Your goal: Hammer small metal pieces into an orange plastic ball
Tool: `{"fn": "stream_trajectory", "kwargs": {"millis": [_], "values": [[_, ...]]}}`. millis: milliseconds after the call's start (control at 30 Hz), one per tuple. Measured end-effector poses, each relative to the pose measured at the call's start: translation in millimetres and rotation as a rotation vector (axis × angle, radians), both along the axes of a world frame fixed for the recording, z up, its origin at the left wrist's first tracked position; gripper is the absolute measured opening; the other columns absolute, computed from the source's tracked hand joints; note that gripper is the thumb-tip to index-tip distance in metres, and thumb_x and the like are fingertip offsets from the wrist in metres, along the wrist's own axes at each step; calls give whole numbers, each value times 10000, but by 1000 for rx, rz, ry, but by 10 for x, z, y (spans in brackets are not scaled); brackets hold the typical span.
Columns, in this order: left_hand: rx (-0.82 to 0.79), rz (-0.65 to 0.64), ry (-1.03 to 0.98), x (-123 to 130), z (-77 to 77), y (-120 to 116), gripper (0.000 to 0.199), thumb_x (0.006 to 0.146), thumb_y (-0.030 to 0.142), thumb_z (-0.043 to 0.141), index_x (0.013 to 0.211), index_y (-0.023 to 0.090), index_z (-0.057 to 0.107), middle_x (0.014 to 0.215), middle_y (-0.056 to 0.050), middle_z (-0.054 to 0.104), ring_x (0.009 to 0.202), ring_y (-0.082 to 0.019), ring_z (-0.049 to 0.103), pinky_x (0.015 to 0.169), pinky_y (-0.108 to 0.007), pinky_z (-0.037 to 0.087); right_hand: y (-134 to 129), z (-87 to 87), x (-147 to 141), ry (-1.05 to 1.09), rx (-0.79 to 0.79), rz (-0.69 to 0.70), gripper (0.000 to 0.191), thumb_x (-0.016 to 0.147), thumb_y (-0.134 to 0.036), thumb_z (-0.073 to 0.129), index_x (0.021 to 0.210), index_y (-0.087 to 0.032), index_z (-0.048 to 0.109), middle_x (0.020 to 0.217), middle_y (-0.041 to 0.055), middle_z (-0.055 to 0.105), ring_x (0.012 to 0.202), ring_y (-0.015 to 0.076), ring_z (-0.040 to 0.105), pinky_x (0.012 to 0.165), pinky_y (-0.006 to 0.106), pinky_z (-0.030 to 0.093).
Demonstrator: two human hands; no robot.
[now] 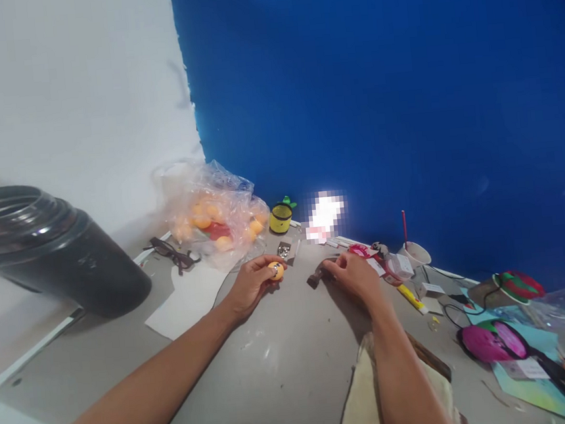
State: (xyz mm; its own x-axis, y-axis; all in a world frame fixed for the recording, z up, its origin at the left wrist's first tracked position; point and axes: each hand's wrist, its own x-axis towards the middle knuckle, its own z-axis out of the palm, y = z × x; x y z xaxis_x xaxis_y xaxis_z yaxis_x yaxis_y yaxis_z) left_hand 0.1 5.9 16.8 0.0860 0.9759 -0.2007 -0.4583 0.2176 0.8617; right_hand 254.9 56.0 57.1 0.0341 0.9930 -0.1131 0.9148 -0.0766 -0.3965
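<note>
My left hand [254, 282] is closed round an orange table-tennis ball [276, 271] that has dark marks on its side. To the right of it, my right hand [354, 273] pinches a small dark brown object [314, 280] close to the table. I cannot make out its kind. Just beyond the ball lies a small open box [284, 250] with shiny bits in it. A yellow cup [280, 219] with a green top piece stands behind that, near the wall.
A clear plastic bag [213, 208] of orange balls sits at the back left, with glasses [172, 254] and a large black bottle [63, 257] beside it. On the right are a white cup [416, 254], a yellow tube [412, 298], a pink item [494, 340] and a beige cloth [362, 396].
</note>
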Motion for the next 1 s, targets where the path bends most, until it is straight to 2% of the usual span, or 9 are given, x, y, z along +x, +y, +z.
{"fn": "stream_trajectory", "kwargs": {"millis": [133,267,367,500,633,700,800,900,1000], "values": [[-5,-6,3,2,38,-12,292,645,227,848,920,155,782,984,-69,742,772,-146,654,663,-256,496,-29,40,88,-218,-141,101,353,814,-567,754,919,-233,710,951,70,759,888,263,691,680,309,380],[37,-6,-56,5,4,12,401,612,186,841,1007,164,771,969,-54,741,785,-138,653,702,-253,512,-23,-18,105,-251,-162,187,303,797,-452,778,978,-222,698,1013,63,744,890,242,674,663,295,358],[87,-13,1,5,-36,30,522,582,146,817,1097,180,739,939,-33,737,801,-154,671,745,-282,537,-24,-24,85,-232,-146,210,240,821,-406,750,950,-209,704,968,62,735,843,226,657,647,297,346],[142,-5,197,14,-66,27,507,639,187,810,1132,188,691,901,-15,725,732,-147,659,713,-299,538,-72,77,-29,-243,9,267,102,877,-291,673,877,-199,717,953,66,727,851,213,656,661,294,354],[188,15,273,32,-65,2,485,627,211,832,1078,198,654,909,0,705,696,-130,628,653,-275,517,-178,263,-200,-236,282,273,173,908,-277,683,1054,-207,742,1181,96,713,950,219,671,725,287,397],[196,17,307,43,-55,-15,459,634,230,832,1051,198,643,891,2,700,694,-129,620,648,-270,512,-249,347,-292,-189,368,251,181,939,-313,668,1064,-205,743,1173,102,723,950,231,678,735,295,412],[217,39,356,64,-43,-43,438,630,243,840,1019,200,644,901,-4,705,733,-143,631,652,-264,504,-346,416,-428,-149,393,273,190,966,-315,642,1075,-206,753,1090,103,759,951,250,691,750,307,424],[218,49,385,83,-47,-62,423,619,224,836,997,196,649,888,-5,711,769,-157,650,675,-264,493,-401,428,-517,-198,320,341,180,948,-269,650,1079,-226,766,1093,93,777,984,256,701,756,303,424],[213,40,402,95,-56,-62,427,615,220,835,999,193,650,871,-1,712,748,-153,646,671,-264,479,-426,447,-531,-225,342,324,186,961,-257,618,1069,-229,767,1115,95,778,1013,254,703,749,295,420]]}}
